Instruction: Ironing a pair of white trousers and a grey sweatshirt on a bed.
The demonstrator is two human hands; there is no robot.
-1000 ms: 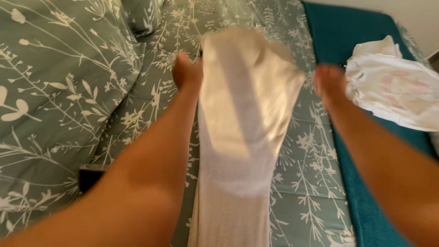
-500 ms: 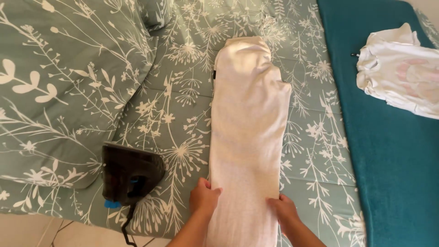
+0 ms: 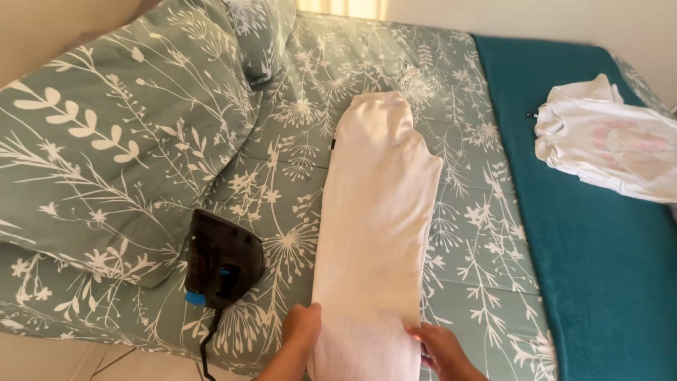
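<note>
A long white garment [image 3: 377, 219], folded into a narrow strip, lies lengthwise on the floral green bed sheet [image 3: 479, 233]. My left hand [image 3: 300, 330] grips the strip's left edge at its near end. My right hand [image 3: 438, 347] grips the right edge opposite, its fingers curled against the cloth. The near end of the garment runs out of the bottom of the view between my hands.
A black iron [image 3: 222, 261] with a blue part lies on the sheet left of the garment, its cord hanging over the bed edge. A large floral pillow [image 3: 106, 141] fills the left. A teal blanket [image 3: 599, 240] on the right carries a white shirt [image 3: 613, 144] with a pink print.
My hands came back from the garment's far end to its near end, leaving it flat. Since half a second ago they slid slightly lower and the view pulled back.
</note>
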